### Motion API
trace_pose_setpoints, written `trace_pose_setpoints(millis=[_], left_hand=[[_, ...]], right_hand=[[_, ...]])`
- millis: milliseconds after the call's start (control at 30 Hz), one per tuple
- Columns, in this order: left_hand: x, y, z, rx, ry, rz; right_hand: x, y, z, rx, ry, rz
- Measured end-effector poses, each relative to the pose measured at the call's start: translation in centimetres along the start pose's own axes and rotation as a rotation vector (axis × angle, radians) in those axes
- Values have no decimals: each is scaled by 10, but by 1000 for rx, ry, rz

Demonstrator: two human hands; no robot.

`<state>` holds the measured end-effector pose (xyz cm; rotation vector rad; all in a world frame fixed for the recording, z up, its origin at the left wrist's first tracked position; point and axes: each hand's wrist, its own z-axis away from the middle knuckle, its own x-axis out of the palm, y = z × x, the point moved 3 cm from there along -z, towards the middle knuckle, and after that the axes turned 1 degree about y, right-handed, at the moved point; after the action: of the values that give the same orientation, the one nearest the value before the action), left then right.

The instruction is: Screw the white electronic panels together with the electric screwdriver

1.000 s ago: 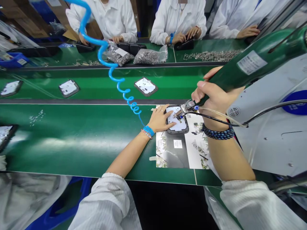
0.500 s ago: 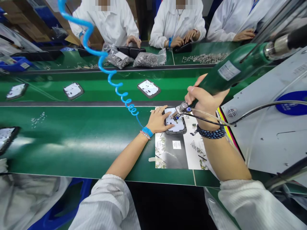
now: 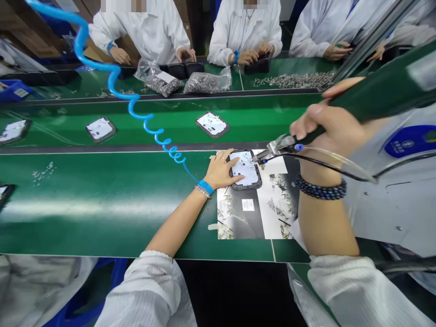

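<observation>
My left hand (image 3: 220, 171) lies flat with its fingers spread on the left side of a small black-framed device (image 3: 245, 170) showing a white inner board. The device rests on a printed mat (image 3: 259, 206) on the green bench. My right hand (image 3: 332, 127) grips a green electric screwdriver (image 3: 371, 97); its metal tip (image 3: 260, 158) hovers at the device's upper right corner. A blue wrist strap on my left wrist leads to a blue coiled cord (image 3: 136, 111).
Several similar devices (image 3: 212, 124) lie on the green conveyor (image 3: 136, 122) beyond. Bags of screws (image 3: 204, 82) and loose screws (image 3: 293, 80) sit on the far bench, where three people in white coats work. A grey machine (image 3: 402, 195) stands at my right.
My right hand has drawn the screwdriver to the right and up, so its tip moved from over the board's middle to the upper right corner. My left hand stays on the device.
</observation>
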<state>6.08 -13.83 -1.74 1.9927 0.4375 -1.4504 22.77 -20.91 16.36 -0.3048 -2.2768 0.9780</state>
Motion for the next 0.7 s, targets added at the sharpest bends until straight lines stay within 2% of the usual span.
trace_pose_setpoints(millis=[67,167,533,700], left_hand=[[0,0,0,4,4,-1],[0,0,0,6,6,-2],[-2,2,-1,-2,-2,-3],[-4,2,1,10,-6,18]], right_hand=[[7,16,2,-12,-53,-15],[6,30,3,32,-84,15],[4,40,5,61,-88,36],[11,51,8,69,-70,43]])
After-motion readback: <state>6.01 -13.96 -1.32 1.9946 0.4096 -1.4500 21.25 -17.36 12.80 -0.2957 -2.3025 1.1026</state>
